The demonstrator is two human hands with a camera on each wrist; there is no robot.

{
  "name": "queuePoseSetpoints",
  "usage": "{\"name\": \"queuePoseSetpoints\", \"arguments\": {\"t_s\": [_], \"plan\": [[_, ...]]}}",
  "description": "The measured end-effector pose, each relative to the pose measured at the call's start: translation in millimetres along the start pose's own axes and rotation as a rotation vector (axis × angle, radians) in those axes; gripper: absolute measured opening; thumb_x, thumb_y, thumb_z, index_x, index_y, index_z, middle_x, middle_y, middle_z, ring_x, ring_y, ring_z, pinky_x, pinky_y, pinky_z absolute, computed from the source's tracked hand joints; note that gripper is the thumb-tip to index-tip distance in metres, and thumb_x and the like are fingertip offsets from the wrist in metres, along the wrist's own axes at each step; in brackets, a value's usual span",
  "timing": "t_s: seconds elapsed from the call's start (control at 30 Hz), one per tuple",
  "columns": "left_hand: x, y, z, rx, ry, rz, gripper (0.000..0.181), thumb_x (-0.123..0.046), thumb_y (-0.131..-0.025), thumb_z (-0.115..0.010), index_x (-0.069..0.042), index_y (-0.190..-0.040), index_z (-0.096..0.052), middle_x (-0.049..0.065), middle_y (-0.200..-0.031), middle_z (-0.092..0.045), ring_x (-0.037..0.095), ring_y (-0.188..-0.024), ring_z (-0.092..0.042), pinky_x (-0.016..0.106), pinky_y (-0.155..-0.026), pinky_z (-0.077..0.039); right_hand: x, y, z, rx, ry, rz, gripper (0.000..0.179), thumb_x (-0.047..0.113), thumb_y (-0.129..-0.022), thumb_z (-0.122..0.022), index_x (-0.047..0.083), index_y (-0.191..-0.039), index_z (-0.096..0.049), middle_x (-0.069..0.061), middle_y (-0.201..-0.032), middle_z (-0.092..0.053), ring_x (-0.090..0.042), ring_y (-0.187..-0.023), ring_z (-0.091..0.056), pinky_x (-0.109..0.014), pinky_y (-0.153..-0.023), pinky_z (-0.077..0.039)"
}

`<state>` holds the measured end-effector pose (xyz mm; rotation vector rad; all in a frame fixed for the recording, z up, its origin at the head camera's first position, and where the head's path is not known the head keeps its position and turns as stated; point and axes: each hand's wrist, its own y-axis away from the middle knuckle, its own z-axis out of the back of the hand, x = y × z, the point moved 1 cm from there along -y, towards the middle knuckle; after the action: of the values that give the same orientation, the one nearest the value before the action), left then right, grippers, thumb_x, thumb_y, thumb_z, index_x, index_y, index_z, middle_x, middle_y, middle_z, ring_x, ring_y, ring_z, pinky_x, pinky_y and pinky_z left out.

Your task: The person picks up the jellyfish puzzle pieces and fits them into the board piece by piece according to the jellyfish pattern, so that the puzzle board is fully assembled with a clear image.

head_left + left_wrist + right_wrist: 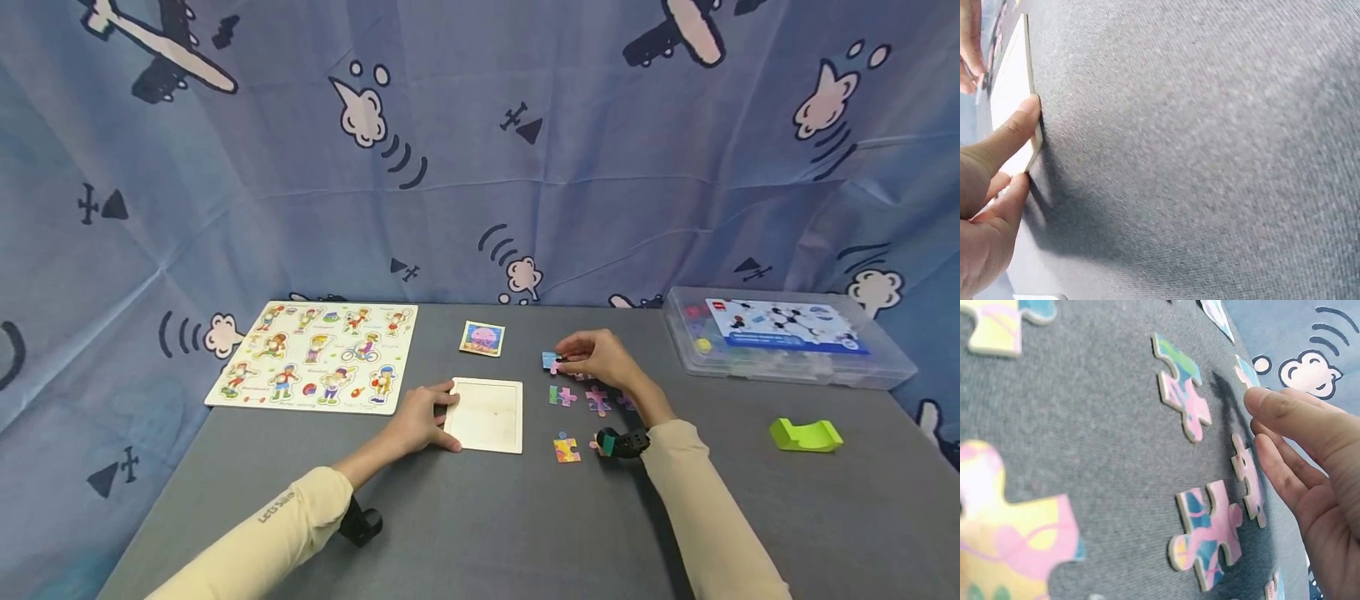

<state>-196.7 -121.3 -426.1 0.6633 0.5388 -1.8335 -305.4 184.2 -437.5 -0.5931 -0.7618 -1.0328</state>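
Observation:
My left hand (417,423) grips the left side of a pale wooden puzzle tray (486,415), thumb on its near edge and fingers by its left edge. In the left wrist view, the thumb (1015,125) lies over the tray's rim. My right hand (597,360) pinches a blue and pink jigsaw piece (549,360) between thumb and fingertips; the hand partly covers it. Below that hand lie other loose pieces: a green and pink one (1183,387), a pink and blue one (1209,534) and a yellow one (566,450).
A small picture square (482,339) with a pink jellyfish lies behind the tray. To the left is a board of cartoon children (311,358). A clear plastic case (787,337) stands at the back right, with a lime-green block (806,436) in front. A patterned curtain (450,225) hangs behind.

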Motion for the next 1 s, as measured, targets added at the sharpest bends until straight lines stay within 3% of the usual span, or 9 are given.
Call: {"name": "queuePoseSetpoints", "arguments": {"t_s": [0.17, 0.27, 0.5, 0.73, 1.0], "plan": [[4.2, -0.5, -1.4, -0.005, 0.02, 0.016, 0.076, -0.007, -0.052, -0.093, 0.009, -0.119, -0.062, 0.021, -0.136, -0.051, 0.037, -0.128, -0.045, 0.04, -0.101, -0.045, 8.8, 3.7, -1.1, 0.018, -0.059, 0.017, 0.03, 0.0, -0.08, -0.076, -0.007, -0.107, -0.067, -0.021, -0.101, -0.07, -0.028, -0.09, -0.069, -0.021, -0.068, -0.056], [6.8, -1.2, -2.9, -0.013, 0.04, 0.021, 0.075, -0.006, -0.052, -0.094, 0.009, -0.118, -0.063, 0.02, -0.136, -0.052, 0.037, -0.127, -0.046, 0.037, -0.097, -0.049, 14.2, 7.2, -2.3, 0.031, -0.09, 0.006, 0.031, 0.001, -0.081, -0.075, -0.006, -0.11, -0.066, -0.02, -0.101, -0.07, -0.027, -0.089, -0.068, -0.023, -0.063, -0.055], [9.3, -1.4, -3.2, -0.003, 0.166, 0.079, 0.063, 0.001, -0.053, -0.092, 0.006, -0.11, -0.064, 0.019, -0.139, -0.05, 0.031, -0.114, -0.056, 0.023, -0.081, -0.056, 19.4, 15.5, -6.6, 0.065, -0.22, -0.01, 0.038, 0.003, -0.083, -0.073, -0.009, -0.116, -0.061, -0.023, -0.112, -0.065, -0.028, -0.096, -0.065, -0.022, -0.076, -0.055], [8.5, -2.7, -2.2, -0.006, 0.128, 0.074, 0.053, -0.001, -0.053, -0.092, 0.002, -0.099, -0.066, 0.018, -0.139, -0.05, 0.029, -0.112, -0.057, 0.023, -0.08, -0.057, 23.7, 21.8, -20.2, 0.06, -0.381, -0.024, 0.039, -0.001, -0.083, -0.072, -0.011, -0.118, -0.058, -0.028, -0.12, -0.06, -0.018, -0.097, -0.066, -0.024, -0.079, -0.057], [11.4, -1.9, -3.2, -0.006, 0.191, 0.071, 0.049, 0.002, -0.052, -0.092, 0.003, -0.093, -0.064, 0.021, -0.139, -0.049, 0.031, -0.115, -0.056, 0.023, -0.081, -0.056, 38.5, 27.5, -37.6, 0.038, -0.52, -0.111, 0.041, -0.005, -0.084, -0.069, -0.014, -0.121, -0.055, -0.028, -0.121, -0.059, -0.012, -0.095, -0.067, -0.027, -0.083, -0.057]]}}
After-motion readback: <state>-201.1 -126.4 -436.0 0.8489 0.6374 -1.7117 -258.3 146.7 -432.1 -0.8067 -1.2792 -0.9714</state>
